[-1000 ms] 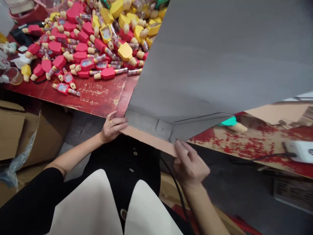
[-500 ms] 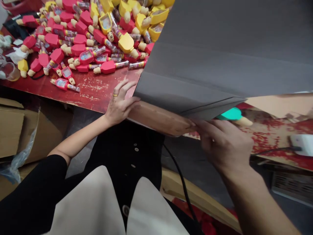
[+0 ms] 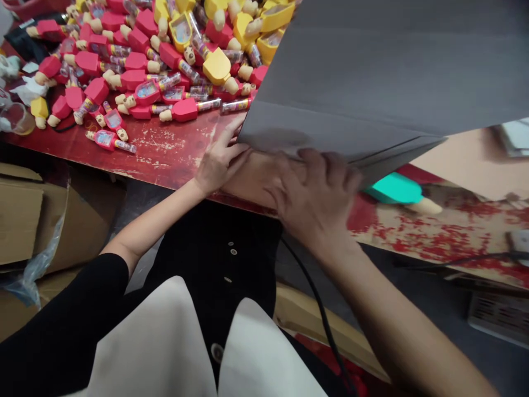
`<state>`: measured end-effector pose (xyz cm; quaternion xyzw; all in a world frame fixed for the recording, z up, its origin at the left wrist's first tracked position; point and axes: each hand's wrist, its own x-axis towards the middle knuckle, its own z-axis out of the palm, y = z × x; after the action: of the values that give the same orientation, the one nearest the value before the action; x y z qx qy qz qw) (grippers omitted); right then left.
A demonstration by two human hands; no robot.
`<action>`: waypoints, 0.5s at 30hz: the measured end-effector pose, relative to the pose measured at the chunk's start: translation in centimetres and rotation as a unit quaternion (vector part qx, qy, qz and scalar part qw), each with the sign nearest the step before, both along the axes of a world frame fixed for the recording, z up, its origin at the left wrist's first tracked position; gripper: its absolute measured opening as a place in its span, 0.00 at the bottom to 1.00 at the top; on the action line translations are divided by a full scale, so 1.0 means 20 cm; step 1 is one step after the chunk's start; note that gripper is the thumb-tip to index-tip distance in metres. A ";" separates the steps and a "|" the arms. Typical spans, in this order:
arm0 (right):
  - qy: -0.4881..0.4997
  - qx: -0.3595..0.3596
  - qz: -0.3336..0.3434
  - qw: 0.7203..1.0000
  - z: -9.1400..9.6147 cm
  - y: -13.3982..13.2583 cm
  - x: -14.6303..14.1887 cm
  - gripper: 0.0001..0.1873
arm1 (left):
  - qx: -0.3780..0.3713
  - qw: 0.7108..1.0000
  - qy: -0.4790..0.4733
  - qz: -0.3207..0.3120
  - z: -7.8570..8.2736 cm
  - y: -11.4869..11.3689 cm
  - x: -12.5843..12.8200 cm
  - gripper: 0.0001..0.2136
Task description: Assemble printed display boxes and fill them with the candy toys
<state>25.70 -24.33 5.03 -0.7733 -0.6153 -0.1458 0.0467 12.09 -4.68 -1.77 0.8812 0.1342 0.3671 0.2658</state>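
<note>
A large grey cardboard box (image 3: 384, 71) stands tilted at the front edge of the red table. A brown strip, seemingly packing tape (image 3: 253, 179), runs along its near lower edge. At the box's left corner is my left hand (image 3: 221, 160), thumb on the near side and fingers round the corner. My right hand (image 3: 318, 196) lies over the brown strip with its fingers spread, pressing against the box; it is slightly blurred. Beside the box, to the right, a green paddle-shaped toy (image 3: 397, 189) with a beige end pokes out.
Red and yellow toys with clear tubes (image 3: 136, 77) are heaped at the back left of the worn red table (image 3: 155, 140). Open cartons (image 3: 82, 220) stand on the floor at left. A black cable (image 3: 316, 298) hangs by my lap. A clear cup (image 3: 19, 118) sits far left.
My right hand has moved left from the strip's right end onto its middle, and its fingers have spread. The box has shifted slightly; more of the green toy shows.
</note>
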 end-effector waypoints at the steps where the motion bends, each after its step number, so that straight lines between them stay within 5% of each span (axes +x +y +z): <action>1: 0.024 -0.021 0.022 0.999 -0.02 0.03 0.00 0.29 | -0.015 1.000 -0.013 0.010 -0.01 -0.01 0.01 0.23; 6: 0.078 -0.052 0.056 0.994 -0.14 0.14 0.12 0.32 | -0.103 0.987 -0.112 0.048 -0.08 -0.01 0.10 0.35; 15: 0.245 0.001 0.058 0.968 -0.11 0.17 0.23 0.22 | -0.195 0.977 -0.087 -0.020 -0.11 0.05 0.13 0.28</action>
<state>30.35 -20.89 2.74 -0.7482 -0.6290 0.0505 0.2049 14.69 -3.72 -3.92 0.7793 0.1616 0.4040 0.4509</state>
